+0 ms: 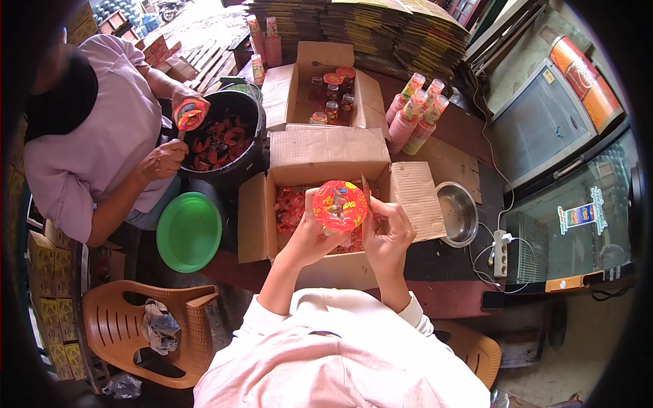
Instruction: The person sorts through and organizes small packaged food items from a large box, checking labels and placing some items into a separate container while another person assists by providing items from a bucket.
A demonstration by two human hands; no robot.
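Observation:
Above an open cardboard box (331,146), my left hand (309,236) is closed around a plastic cup with a red printed film lid (339,206), which faces up. My right hand (390,234) is at the lid's right edge, thumb and fingers pinched on a thin, flat, brownish strip (366,188); its exact kind is unclear. The cup's sides are mostly hidden by the lid and my fingers. Below, the box holds a heap of crumpled red film pieces (291,207).
On the left, a co-worker holds a cup (190,114) and a thin tool over a black bucket (260,139) of red scraps. Nearby are a green basin (189,231), a box of jars (299,92), stacked cups (415,109), a metal bowl (457,214) and a power strip (500,253).

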